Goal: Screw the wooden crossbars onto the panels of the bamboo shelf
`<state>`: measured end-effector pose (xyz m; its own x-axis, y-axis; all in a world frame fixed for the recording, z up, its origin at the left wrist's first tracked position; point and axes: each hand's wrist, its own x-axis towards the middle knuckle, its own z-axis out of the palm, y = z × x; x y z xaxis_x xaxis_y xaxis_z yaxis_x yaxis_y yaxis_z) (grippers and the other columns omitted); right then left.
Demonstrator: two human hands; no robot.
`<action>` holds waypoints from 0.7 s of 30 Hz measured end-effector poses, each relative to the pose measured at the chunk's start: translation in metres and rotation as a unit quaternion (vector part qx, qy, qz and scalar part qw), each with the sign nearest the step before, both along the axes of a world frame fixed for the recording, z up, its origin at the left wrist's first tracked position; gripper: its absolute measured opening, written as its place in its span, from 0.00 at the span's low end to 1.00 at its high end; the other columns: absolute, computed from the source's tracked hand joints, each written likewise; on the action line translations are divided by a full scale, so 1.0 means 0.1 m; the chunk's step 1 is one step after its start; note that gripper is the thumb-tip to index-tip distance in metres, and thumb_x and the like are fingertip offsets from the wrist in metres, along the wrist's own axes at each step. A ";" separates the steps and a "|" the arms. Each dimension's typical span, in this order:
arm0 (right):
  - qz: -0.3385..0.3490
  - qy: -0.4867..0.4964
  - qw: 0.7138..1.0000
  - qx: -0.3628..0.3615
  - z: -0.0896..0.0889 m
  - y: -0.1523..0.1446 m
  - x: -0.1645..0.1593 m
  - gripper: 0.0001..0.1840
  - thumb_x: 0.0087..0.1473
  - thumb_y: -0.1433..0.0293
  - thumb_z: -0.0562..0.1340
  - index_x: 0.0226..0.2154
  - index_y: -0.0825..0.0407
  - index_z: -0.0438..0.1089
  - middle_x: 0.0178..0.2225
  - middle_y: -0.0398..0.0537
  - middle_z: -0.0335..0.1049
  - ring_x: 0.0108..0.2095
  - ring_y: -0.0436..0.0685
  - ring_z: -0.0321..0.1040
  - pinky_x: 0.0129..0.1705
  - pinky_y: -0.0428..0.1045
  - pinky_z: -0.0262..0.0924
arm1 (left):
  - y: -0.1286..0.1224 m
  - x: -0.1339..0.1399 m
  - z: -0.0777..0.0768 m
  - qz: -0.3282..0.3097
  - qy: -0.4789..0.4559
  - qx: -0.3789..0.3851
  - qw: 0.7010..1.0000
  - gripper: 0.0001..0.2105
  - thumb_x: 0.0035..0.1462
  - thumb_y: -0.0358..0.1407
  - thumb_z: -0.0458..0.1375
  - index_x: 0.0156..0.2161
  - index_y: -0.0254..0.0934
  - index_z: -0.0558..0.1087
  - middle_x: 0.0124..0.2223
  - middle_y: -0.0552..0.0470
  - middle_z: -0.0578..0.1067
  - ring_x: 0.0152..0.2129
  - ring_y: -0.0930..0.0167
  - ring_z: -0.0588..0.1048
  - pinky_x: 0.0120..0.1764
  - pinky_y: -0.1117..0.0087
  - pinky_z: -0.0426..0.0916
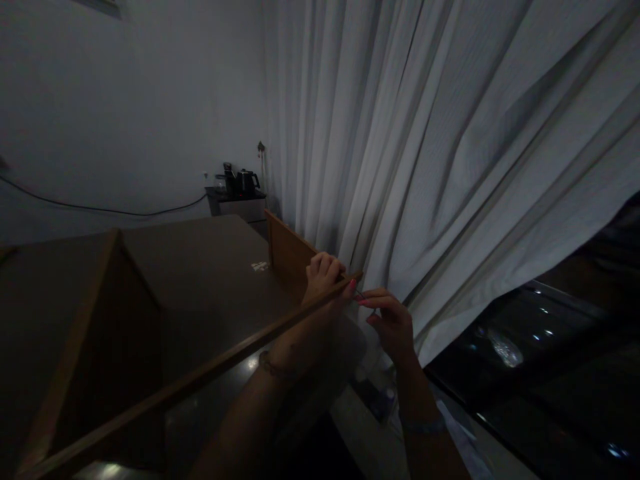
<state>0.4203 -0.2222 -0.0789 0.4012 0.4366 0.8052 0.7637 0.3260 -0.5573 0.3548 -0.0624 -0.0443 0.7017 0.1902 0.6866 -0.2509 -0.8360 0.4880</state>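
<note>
A long wooden rail (pixel 220 367) runs from the lower left up to a corner where it meets an upright wooden panel (pixel 287 247) at the table's right edge. My left hand (pixel 323 277) is closed over that corner, its fingers wrapped on the panel and its thumb near the rail's end. Just right of the corner, my right hand (pixel 393 323) pinches a thin metal hex key (pixel 361 295), whose tip reaches the rail's end. Dim light hides exactly where the tip sits. A second wooden panel (pixel 107 353) stands at the rail's left end.
The parts rest on a dark table (pixel 200 267) with a few small white pieces (pixel 260 266) on it. White curtains (pixel 370 133) hang close on the right. Behind the table, a black kettle (pixel 247 181) stands on a small cabinet (pixel 243 210). A cable (pixel 120 212) crosses the wall.
</note>
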 end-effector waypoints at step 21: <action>-0.078 0.123 0.988 0.048 0.05 0.12 -0.24 0.23 0.54 0.47 0.61 0.40 0.48 0.69 0.30 0.44 0.71 0.31 0.54 0.69 0.34 0.50 0.64 | 0.06 0.03 -0.07 -0.026 -0.020 0.011 0.999 0.15 0.61 0.48 0.44 0.38 0.39 0.63 0.43 0.45 0.66 0.48 0.60 0.60 0.50 0.55 0.59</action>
